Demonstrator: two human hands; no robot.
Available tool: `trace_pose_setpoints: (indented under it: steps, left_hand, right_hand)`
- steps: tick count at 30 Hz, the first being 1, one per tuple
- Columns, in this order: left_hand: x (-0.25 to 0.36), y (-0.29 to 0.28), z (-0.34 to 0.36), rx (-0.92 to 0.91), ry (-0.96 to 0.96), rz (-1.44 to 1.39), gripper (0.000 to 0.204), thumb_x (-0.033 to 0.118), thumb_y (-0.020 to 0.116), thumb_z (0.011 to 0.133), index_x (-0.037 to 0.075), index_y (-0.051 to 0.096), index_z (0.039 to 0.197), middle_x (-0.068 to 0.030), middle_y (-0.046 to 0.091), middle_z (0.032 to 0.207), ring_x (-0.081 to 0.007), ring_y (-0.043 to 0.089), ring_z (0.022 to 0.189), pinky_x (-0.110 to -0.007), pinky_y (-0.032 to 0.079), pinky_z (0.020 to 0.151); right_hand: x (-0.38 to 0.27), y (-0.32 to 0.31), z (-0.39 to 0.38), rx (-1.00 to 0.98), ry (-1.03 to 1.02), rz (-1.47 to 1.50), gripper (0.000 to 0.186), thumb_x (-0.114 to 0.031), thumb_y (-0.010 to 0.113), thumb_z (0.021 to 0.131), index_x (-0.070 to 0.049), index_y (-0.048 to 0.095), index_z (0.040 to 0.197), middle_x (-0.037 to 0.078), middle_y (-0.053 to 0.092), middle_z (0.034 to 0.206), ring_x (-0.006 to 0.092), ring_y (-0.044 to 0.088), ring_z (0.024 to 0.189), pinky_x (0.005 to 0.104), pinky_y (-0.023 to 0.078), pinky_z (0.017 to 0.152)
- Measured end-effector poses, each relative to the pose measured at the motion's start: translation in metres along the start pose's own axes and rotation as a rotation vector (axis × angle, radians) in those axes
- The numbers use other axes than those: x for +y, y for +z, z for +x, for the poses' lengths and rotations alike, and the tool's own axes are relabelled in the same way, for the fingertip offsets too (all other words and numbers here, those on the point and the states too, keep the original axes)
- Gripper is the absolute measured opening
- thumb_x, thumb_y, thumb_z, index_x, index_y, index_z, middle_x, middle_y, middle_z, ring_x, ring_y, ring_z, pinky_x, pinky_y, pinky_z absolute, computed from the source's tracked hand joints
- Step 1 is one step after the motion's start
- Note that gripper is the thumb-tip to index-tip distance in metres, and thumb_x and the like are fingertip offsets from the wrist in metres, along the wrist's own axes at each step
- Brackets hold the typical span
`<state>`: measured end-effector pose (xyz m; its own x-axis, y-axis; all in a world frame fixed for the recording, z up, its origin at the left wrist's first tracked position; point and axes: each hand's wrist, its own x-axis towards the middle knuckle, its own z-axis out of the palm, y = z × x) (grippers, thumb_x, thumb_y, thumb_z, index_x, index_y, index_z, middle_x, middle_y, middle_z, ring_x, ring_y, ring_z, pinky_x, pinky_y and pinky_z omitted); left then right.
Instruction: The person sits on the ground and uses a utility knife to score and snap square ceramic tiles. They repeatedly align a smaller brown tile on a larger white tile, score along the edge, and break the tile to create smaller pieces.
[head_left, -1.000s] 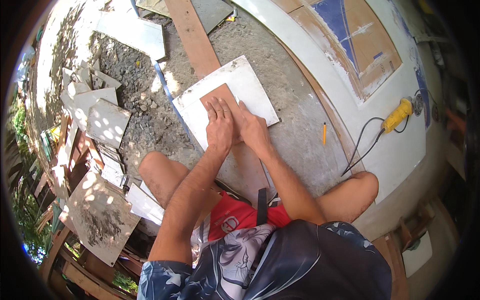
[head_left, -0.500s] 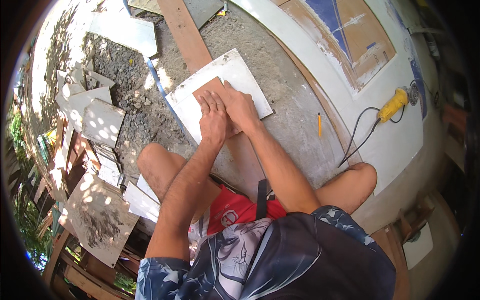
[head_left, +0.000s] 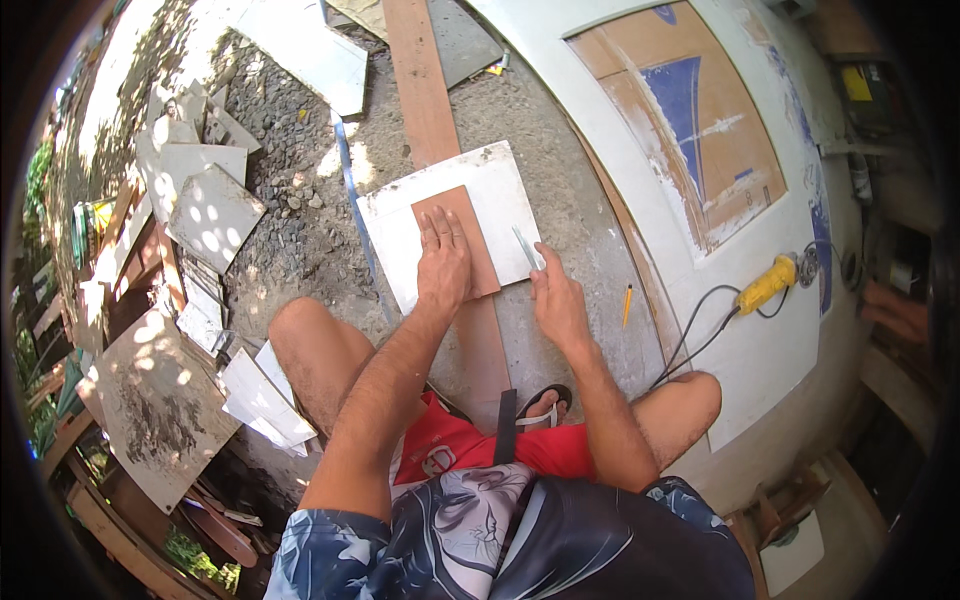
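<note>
My left hand (head_left: 445,260) lies flat with its fingers stretched out, pressing on a small brown rectangular board (head_left: 480,245). That board rests on a larger white panel (head_left: 505,180) with dirty edges. Under the panel runs a long brown plank (head_left: 425,90), which shows again between my legs. Just off the panel's right edge, my right hand (head_left: 560,300) is closed round a thin, pointed metal blade (head_left: 524,247). The tip angles up and left over the white surface, apart from the brown board. The blade's handle, if it has one, is hidden in my fingers.
A yellow angle grinder (head_left: 767,285) with a black cord sits at right on a large white panel (head_left: 620,120). An orange pencil (head_left: 627,305) lies on the concrete. Broken white panel pieces (head_left: 215,215) and gravel (head_left: 295,170) spread out at left. A blue strip (head_left: 350,180) lies beside the plank.
My right hand has come off the brown board and moved right, now with the blade standing out from it. My left hand stays on the board. The whole view has shifted.
</note>
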<state>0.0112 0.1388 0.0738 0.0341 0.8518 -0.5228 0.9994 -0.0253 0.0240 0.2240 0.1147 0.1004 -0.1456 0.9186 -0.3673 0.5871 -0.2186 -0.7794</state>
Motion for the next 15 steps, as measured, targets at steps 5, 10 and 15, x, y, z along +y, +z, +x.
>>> trace_pose_setpoints:
  steps: [5, 10, 15]
  left_hand:
    - [-0.002, 0.026, 0.002, 0.099, -0.057, -0.042, 0.079, 0.004, 0.065, 0.097, -0.013, 0.029, 0.165, -0.0369, 0.026, 0.173, -0.0555, 0.025, 0.161, -0.053, 0.036, 0.129]
    - [0.0, 0.033, 0.002, 0.128, -0.082, -0.083, 0.073, 0.005, 0.06, 0.101, -0.011, 0.031, 0.166, -0.0361, 0.025, 0.174, -0.0545, 0.025, 0.161, -0.054, 0.036, 0.129]
    - [0.003, 0.04, 0.0, 0.156, -0.101, -0.11, 0.072, 0.006, 0.062, 0.1, -0.01, 0.035, 0.164, -0.0346, 0.027, 0.174, -0.0538, 0.027, 0.161, -0.055, 0.038, 0.128]
  right_hand:
    - [-0.039, -0.008, 0.132, -0.177, -0.329, -0.334, 0.02, -0.021, 0.057, 0.111, -0.012, 0.064, 0.127, 0.026, 0.074, 0.091, 0.0496, 0.071, 0.086, 0.0578, 0.053, 0.074]
    - [-0.066, -0.01, 0.194, -0.466, -0.26, -0.693, 0.023, -0.033, 0.05, 0.113, -0.014, 0.062, 0.117, 0.024, 0.075, 0.091, 0.049, 0.072, 0.088, 0.0596, 0.053, 0.075]
    - [-0.076, 0.003, 0.215, -0.615, -0.344, -0.868, 0.024, -0.034, 0.049, 0.113, -0.013, 0.06, 0.117, 0.022, 0.075, 0.09, 0.0479, 0.073, 0.086, 0.0606, 0.056, 0.075]
